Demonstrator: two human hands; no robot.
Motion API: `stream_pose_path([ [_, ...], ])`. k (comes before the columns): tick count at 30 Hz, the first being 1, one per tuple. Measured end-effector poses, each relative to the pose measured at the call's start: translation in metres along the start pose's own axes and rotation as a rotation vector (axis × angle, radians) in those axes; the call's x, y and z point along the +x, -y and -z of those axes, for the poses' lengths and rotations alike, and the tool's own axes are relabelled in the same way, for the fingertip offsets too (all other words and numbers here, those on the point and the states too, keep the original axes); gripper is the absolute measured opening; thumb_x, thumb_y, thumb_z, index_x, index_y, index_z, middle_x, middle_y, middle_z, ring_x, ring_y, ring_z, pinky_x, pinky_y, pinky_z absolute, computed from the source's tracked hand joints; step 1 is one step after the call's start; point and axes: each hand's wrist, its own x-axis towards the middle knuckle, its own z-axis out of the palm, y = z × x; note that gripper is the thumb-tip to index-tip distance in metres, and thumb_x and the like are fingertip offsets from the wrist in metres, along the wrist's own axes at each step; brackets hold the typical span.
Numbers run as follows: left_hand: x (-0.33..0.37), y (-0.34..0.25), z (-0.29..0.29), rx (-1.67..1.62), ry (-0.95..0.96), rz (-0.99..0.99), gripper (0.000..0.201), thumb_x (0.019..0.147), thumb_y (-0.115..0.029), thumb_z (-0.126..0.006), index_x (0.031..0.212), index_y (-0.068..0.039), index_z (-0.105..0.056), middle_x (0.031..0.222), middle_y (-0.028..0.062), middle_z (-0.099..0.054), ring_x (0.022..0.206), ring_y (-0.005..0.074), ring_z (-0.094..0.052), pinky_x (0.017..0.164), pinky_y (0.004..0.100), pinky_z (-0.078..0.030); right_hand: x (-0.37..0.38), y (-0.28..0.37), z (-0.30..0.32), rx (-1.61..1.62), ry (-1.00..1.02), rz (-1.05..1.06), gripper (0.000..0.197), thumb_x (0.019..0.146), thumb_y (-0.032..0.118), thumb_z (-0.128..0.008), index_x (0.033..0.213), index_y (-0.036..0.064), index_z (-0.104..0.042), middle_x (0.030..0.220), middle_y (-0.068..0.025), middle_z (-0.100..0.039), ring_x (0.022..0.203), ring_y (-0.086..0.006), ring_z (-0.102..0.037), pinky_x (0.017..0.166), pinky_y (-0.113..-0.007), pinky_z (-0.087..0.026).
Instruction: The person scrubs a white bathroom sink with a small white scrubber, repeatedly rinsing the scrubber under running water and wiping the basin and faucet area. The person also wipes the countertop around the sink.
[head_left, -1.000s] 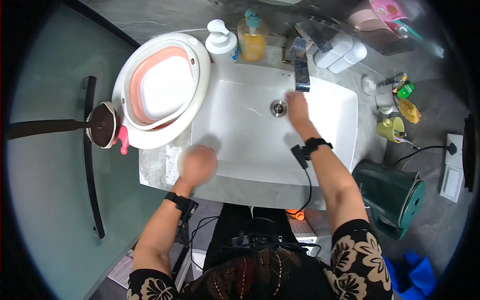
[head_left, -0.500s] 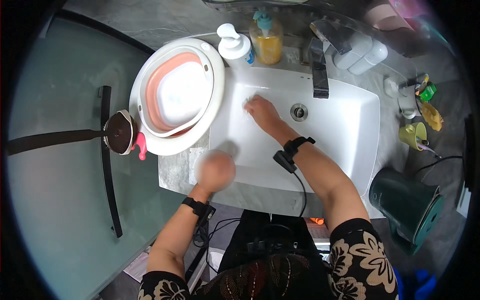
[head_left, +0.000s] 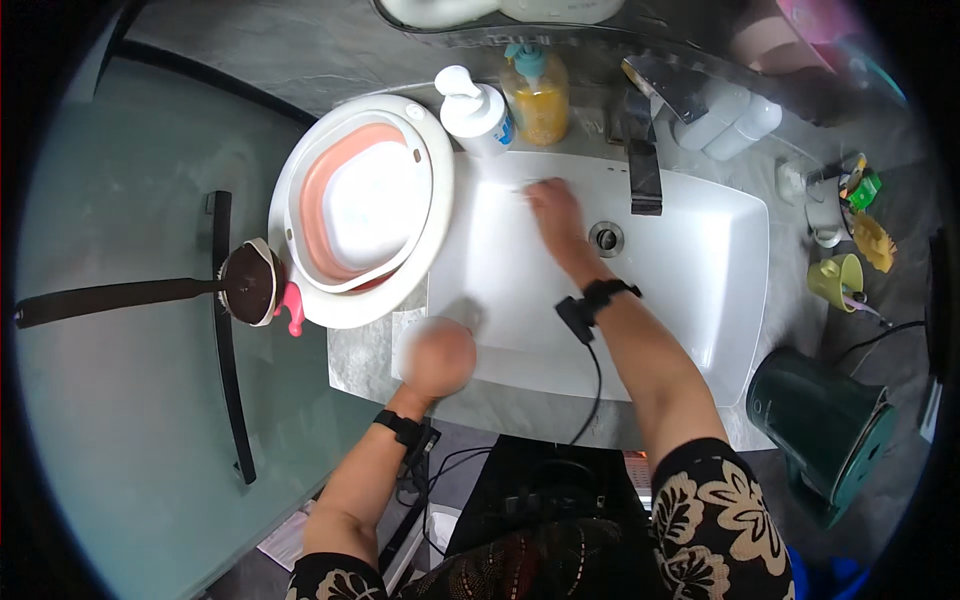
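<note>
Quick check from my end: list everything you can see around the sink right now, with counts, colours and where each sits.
sink: one, white, centre, rectangular basin
drain: one, metal, in the basin floor
tap: one, dark, at the back rim, over the basin
pump bottle: one, white, back left corner of the sink
soap bottle: one, amber with teal pump, right of the white one
folding tub: one, white and pink, on the counter left of the sink
mug: one, yellow-green, counter right of the sink
bin: one, dark green, lower right
left hand: blurred, at the sink's front left rim, seems closed
right hand: in the basin by its back wall, fingers flat
</note>
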Motion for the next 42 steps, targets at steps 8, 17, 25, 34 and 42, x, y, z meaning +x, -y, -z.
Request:
stream_pose_path([
  [8,0.001,-0.005,0.001,-0.009,0.007,0.019,0.010,0.074,-0.013,-0.060,0.073,-0.003,-0.061,0.067,0.0083,-0.058,0.052,0.0256,-0.055,0.049,0.0355,-0.046,0.008,0.030,-0.005,0.575,-0.499,-0.448,0.010,0.076,0.006,-0.069,0.085,0.0069,-0.066,0.078,-0.0058,-0.062,0.065,-0.0151,-0.059,0.063,-0.024,-0.048],
  [17,0.001,-0.001,0.000,-0.022,-0.006,-0.010,0.011,0.074,-0.013,-0.060,0.075,-0.002,-0.061,0.069,0.0112,-0.059,0.057,0.0294,-0.058,0.052,0.0370,-0.048,0.031,0.098,-0.080,0.616,-0.445,-0.437,0.006,0.075,0.005,-0.068,0.081,0.0079,-0.067,0.071,-0.0083,-0.060,0.062,-0.0175,-0.057,0.058,-0.030,-0.045],
  [25,-0.002,0.001,0.000,-0.036,0.001,0.024,0.011,0.074,-0.014,-0.059,0.075,-0.003,-0.061,0.069,0.0112,-0.058,0.058,0.0305,-0.058,0.053,0.0379,-0.048,0.020,0.056,-0.009,1.138,-0.721,-0.638,0.003,0.078,0.002,-0.067,0.080,0.0038,-0.067,0.075,-0.0008,-0.063,0.066,-0.0099,-0.057,0.059,-0.021,-0.046],
  [34,0.008,-0.006,-0.002,-0.041,0.013,-0.027,0.012,0.075,-0.015,-0.059,0.074,-0.003,-0.061,0.069,0.0108,-0.059,0.060,0.0308,-0.058,0.055,0.0378,-0.049,0.040,0.078,-0.078,0.889,-0.568,-0.503,0.008,0.072,0.006,-0.072,0.077,0.0040,-0.067,0.067,-0.0030,-0.062,0.060,-0.0106,-0.055,0.058,-0.026,-0.046],
  [42,0.006,-0.004,0.000,-0.021,0.030,0.010,0.011,0.075,-0.014,-0.059,0.073,-0.003,-0.060,0.067,0.0098,-0.058,0.059,0.0295,-0.058,0.054,0.0377,-0.048,0.007,0.000,-0.030,-0.009,0.049,0.058,0.006,0.076,0.010,-0.061,0.079,0.0047,-0.063,0.083,-0.0165,-0.062,0.083,-0.0340,-0.059,0.068,-0.044,-0.046],
])
